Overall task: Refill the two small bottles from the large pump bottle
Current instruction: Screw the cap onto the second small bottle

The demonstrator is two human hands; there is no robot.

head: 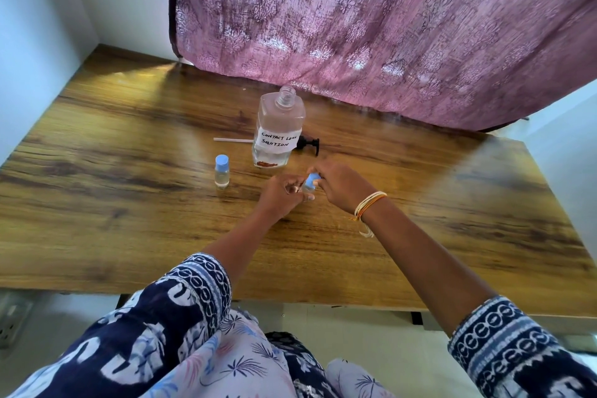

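Observation:
The large clear bottle, labelled "contact lens solution", stands uncapped at the table's middle, with liquid inside. Its black pump head lies behind it, the white dip tube sticking out to the left. One small clear bottle with a blue cap stands alone to the left. My left hand grips the body of the second small bottle. My right hand pinches that bottle's blue cap. Most of this bottle is hidden by my fingers.
A wooden table carries everything. A purple patterned curtain hangs over its far edge, just behind the large bottle. White walls close in on the left and right. My lap is below the near edge.

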